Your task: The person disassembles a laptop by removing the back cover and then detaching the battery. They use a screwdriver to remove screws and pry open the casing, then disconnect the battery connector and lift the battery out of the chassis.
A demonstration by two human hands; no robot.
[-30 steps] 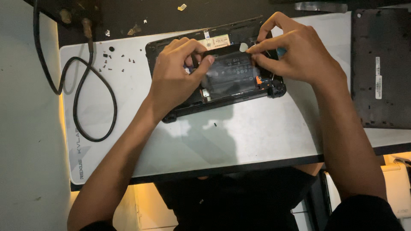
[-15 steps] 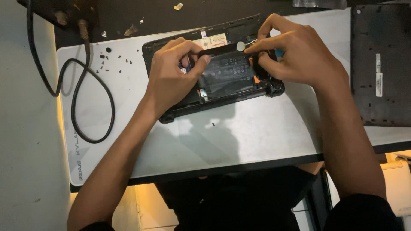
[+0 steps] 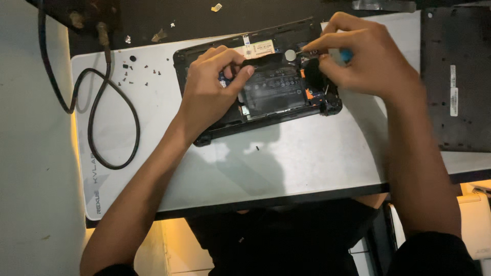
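An opened black laptop (image 3: 266, 120) lies upside down on a white mat (image 3: 286, 163), its dark battery (image 3: 273, 89) and inner parts showing. My left hand (image 3: 209, 92) rests on the laptop's left half, fingers curled, thumb pressing on the battery's upper left corner. My right hand (image 3: 365, 59) is over the laptop's right end, pinching a small screwdriver (image 3: 343, 54) with a blue handle; its thin tip points left toward a round silver coin cell (image 3: 290, 54).
Several tiny black screws (image 3: 134, 71) lie scattered on the mat's upper left. A black cable (image 3: 110, 125) loops at the left. The removed black bottom cover (image 3: 455, 82) lies at the right. One loose screw (image 3: 257, 148) sits below the laptop. The table edge runs along the bottom.
My right hand has shifted a little to the right and up with the screwdriver. My left hand's thumb has stayed on the battery's corner. The view has drifted slightly.
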